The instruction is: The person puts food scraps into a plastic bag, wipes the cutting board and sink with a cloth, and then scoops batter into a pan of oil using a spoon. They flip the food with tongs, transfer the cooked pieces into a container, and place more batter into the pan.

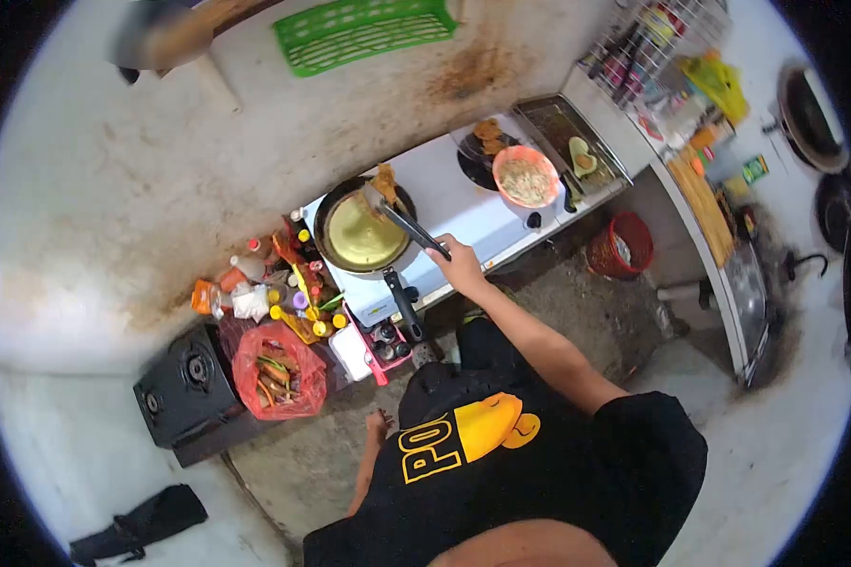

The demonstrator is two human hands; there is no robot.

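My right hand (460, 264) is wrapped round the black handle of a spatula (405, 221), whose metal blade reaches over the far side of a frying pan (322, 231). Yellow oil (364, 239) covers much of the pan's bottom. A golden-brown fried piece (385, 177) sits by the blade at the pan's rim. The pan rests on the left part of a white stove (454, 222), with its black handle pointing toward me. My left hand (378, 422) hangs low beside my body, fingers loosely curled and nothing visible in them.
A pink bowl of pale food (526, 180) stands on the stove's right, near more fried pieces (489, 132). Bottles and packets (272, 274) crowd the left, beside a red bag of vegetables (279, 371) and a black stove (182, 380). A red bin (620, 246) is on the floor.
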